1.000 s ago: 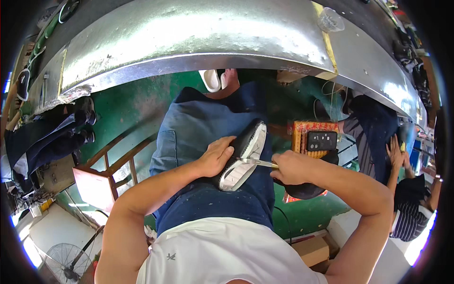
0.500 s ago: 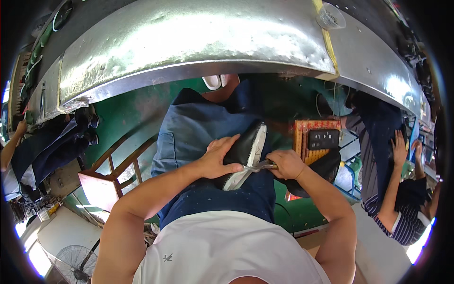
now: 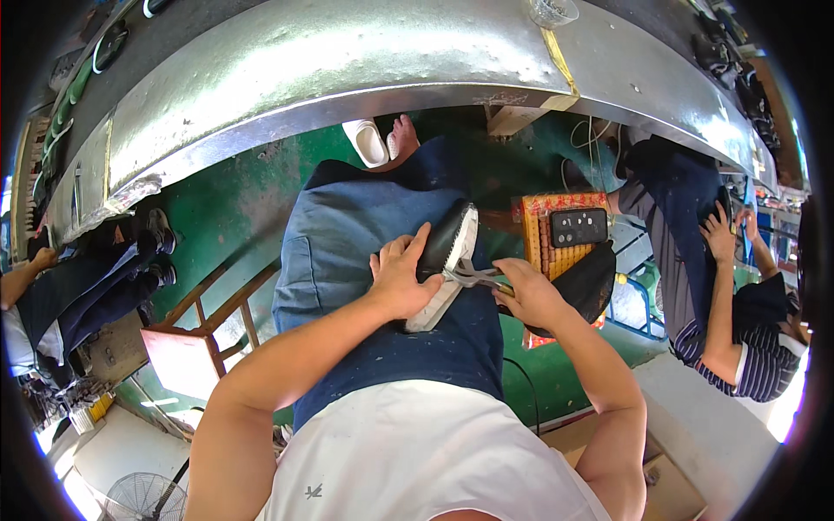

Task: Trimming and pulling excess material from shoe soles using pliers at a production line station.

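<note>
A black shoe upper (image 3: pixel 441 244) with a pale, jagged-edged underside (image 3: pixel 465 246) lies on its side across my lap, its far end pointing up and away. My left hand (image 3: pixel 401 276) holds it from the left, fingers stretched over the black side and thumb pressing near the edge. From the right, my right hand (image 3: pixel 532 295) grips the handles of metal pliers (image 3: pixel 473 275). Their jaws meet the shoe's edge beside my left thumb; whether they pinch it I cannot tell. A blue apron or cloth (image 3: pixel 347 226) covers my legs beneath the shoe.
A metal-topped bench (image 3: pixel 347 61) curves across the front, with a clear cup (image 3: pixel 553 12) on it. Right of my lap, a woven seat (image 3: pixel 539 239) bears a black phone-like object (image 3: pixel 579 227) and dark mesh cloth (image 3: pixel 586 282). A wooden chair (image 3: pixel 187 352) stands left; other people sit both sides.
The pliers' handles have spread wider, and their jaws sit slightly farther along the shoe's edge. My left hand stays on the shoe. The whole view has shifted a little.
</note>
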`<state>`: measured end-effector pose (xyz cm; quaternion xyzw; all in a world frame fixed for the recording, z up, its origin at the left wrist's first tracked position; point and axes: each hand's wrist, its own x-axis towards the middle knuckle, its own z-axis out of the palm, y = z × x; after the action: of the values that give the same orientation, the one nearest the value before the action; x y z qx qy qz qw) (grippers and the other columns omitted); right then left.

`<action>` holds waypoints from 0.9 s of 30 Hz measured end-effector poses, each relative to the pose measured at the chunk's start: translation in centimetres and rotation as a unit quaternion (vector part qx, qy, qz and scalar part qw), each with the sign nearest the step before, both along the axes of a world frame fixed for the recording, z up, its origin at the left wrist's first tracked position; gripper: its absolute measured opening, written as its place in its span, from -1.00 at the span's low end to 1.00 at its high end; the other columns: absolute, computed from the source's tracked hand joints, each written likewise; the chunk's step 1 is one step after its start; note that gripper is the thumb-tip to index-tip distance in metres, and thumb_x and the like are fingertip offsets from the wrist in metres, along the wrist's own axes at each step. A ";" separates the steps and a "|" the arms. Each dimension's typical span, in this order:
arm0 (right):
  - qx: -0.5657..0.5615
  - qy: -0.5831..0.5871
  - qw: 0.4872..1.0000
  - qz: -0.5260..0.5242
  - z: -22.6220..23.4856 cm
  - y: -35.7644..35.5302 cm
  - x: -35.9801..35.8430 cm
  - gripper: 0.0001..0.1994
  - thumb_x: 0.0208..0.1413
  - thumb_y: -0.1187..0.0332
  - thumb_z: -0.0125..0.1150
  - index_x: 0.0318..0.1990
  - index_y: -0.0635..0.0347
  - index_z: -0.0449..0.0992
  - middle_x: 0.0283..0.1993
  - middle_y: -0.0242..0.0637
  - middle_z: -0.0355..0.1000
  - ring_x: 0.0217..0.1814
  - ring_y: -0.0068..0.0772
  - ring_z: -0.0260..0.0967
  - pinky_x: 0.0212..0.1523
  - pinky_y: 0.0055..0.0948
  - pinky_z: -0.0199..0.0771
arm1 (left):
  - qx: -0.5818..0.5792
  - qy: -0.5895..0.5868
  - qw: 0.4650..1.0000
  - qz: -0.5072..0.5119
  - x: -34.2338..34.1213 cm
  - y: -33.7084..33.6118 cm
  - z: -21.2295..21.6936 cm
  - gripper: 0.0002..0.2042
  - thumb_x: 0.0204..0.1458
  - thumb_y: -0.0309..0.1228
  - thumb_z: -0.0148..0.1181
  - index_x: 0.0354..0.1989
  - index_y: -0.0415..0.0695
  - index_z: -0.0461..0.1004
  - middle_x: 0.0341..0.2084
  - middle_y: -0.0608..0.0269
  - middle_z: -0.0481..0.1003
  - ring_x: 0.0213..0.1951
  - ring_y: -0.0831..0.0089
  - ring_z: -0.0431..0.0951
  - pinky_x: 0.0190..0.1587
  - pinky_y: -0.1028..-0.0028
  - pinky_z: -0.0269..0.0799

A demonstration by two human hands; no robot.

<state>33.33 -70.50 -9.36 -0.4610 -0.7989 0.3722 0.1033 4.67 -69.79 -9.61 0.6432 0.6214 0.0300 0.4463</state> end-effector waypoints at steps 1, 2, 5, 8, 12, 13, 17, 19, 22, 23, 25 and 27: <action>-0.089 -0.005 0.996 -0.024 0.0 0.2 -0.3 -0.61 0.20 0.30 0.30 0.10 0.30 0.45 0.06 0.09 0.48 0.06 0.13 0.48 0.10 -0.10 0.47 | 0.002 0.002 1.000 0.002 -0.1 -0.6 -0.3 -0.07 0.03 -0.07 0.34 0.56 0.07 -0.03 0.31 -0.10 0.22 0.38 -0.04 0.13 0.42 -0.04 -0.06; -0.177 -0.009 0.983 -0.048 0.0 0.3 -0.6 -0.65 0.21 0.29 0.31 0.07 0.26 0.47 0.01 0.06 0.52 0.01 0.11 0.50 0.03 -0.10 0.49 | 0.047 -0.023 0.999 0.008 -0.1 -1.1 -0.8 -0.11 0.07 -0.12 0.30 0.56 0.07 -0.03 0.33 -0.11 0.19 0.37 -0.05 0.15 0.42 -0.08 -0.07; -0.233 -0.020 0.965 -0.116 -2.2 -0.4 -2.0 -0.69 0.19 0.24 0.34 -0.02 0.22 0.50 -0.17 0.01 0.56 -0.13 0.09 0.54 -0.11 -0.12 0.51 | 0.118 -0.085 0.989 -0.006 -1.1 -1.4 -1.9 -0.21 0.15 -0.21 0.22 0.55 0.10 -0.02 0.36 -0.14 0.12 0.35 -0.10 0.18 0.40 -0.18 -0.02; -0.191 0.016 0.972 -0.133 -3.4 -1.3 -2.4 -0.69 0.18 0.21 0.36 -0.08 0.24 0.51 -0.28 0.02 0.56 -0.20 0.12 0.55 -0.18 -0.12 0.51 | 0.168 -0.067 0.979 -0.091 -1.4 -1.0 -1.1 -0.30 0.21 -0.30 0.13 0.54 0.14 0.03 0.38 -0.23 0.09 0.35 -0.19 0.19 0.35 -0.14 0.11; -0.291 -0.026 0.956 -0.032 -2.8 -0.2 -0.6 -0.69 0.19 0.22 0.34 -0.08 0.26 0.51 -0.31 -0.05 0.56 -0.24 -0.11 0.56 -0.23 -0.19 0.52 | 0.170 0.033 0.964 -0.200 -1.1 -0.7 0.9 -0.39 0.26 -0.34 0.05 0.51 0.23 0.11 0.35 -0.37 0.11 0.31 -0.29 0.27 0.26 0.00 0.34; -0.443 -0.012 0.895 -0.056 -2.4 0.6 0.1 -0.69 0.24 0.19 0.31 -0.08 0.27 0.51 -0.30 -0.20 0.56 -0.25 -0.38 0.54 -0.36 -0.32 0.51 | 0.172 0.032 0.963 -0.203 -1.0 -0.4 1.1 -0.39 0.26 -0.34 0.05 0.51 0.23 0.11 0.35 -0.37 0.11 0.31 -0.29 0.27 0.26 0.00 0.34; -0.494 0.091 0.860 -0.094 -0.1 -0.4 2.3 -0.65 0.37 0.12 0.14 -0.03 0.29 0.50 -0.22 -0.34 0.55 -0.26 -0.52 0.49 -0.46 -0.50 0.44 | 0.134 0.026 0.971 -0.195 -1.0 0.5 1.4 -0.42 0.30 -0.29 -0.01 0.51 0.28 0.11 0.33 -0.40 0.14 0.20 -0.29 0.41 0.15 0.03 0.50; -0.463 0.123 0.864 -0.153 1.8 -0.4 1.1 -0.63 0.40 0.09 0.07 -0.03 0.29 0.49 -0.24 -0.33 0.54 -0.29 -0.52 0.49 -0.44 -0.47 0.45 | 0.128 0.030 0.970 -0.202 -0.9 0.8 1.8 -0.43 0.31 -0.28 -0.03 0.51 0.28 0.10 0.32 -0.41 0.15 0.17 -0.29 0.44 0.13 0.04 0.53; -0.324 0.170 0.905 -0.215 1.7 -0.5 -2.6 -0.51 0.46 0.00 -0.16 -0.06 0.33 0.49 -0.31 -0.29 0.51 -0.38 -0.45 0.48 -0.37 -0.38 0.48 | 0.101 0.036 0.968 -0.226 -0.3 1.3 2.5 -0.42 0.31 -0.28 -0.02 0.51 0.28 0.09 0.33 -0.42 0.14 0.21 -0.28 0.41 0.14 0.05 0.52; -0.293 0.114 0.930 -0.192 0.0 0.0 -3.3 -0.50 0.47 0.00 -0.17 -0.08 0.35 0.49 -0.34 -0.27 0.50 -0.40 -0.43 0.47 -0.34 -0.37 0.48 | 0.102 0.054 0.961 -0.250 -0.1 1.3 2.3 -0.42 0.32 -0.28 -0.02 0.51 0.31 0.08 0.34 -0.43 0.13 0.25 -0.28 0.38 0.13 0.07 0.52; -0.277 0.116 0.933 -0.199 -0.8 0.8 -4.3 -0.48 0.47 0.01 -0.20 -0.14 0.39 0.48 -0.41 -0.22 0.49 -0.43 -0.37 0.47 -0.31 -0.36 0.48 | 0.104 0.076 0.954 -0.271 -0.2 1.1 2.2 -0.42 0.33 -0.27 -0.03 0.52 0.34 0.07 0.35 -0.43 0.11 0.28 -0.28 0.35 0.13 0.08 0.53; -0.266 0.117 0.932 -0.217 0.1 1.1 -4.0 -0.49 0.47 0.03 -0.20 -0.15 0.39 0.48 -0.41 -0.21 0.50 -0.43 -0.38 0.48 -0.31 -0.36 0.48 | 0.084 0.067 0.961 -0.257 -1.0 0.7 2.1 -0.38 0.34 -0.25 -0.02 0.55 0.14 -0.03 0.41 -0.39 0.05 0.36 -0.23 0.26 0.24 0.12 0.44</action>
<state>29.29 -69.43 -9.26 -0.5865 -0.5339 0.5909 0.1480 3.69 -69.04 -7.51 0.8167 0.4591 -0.0768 0.3410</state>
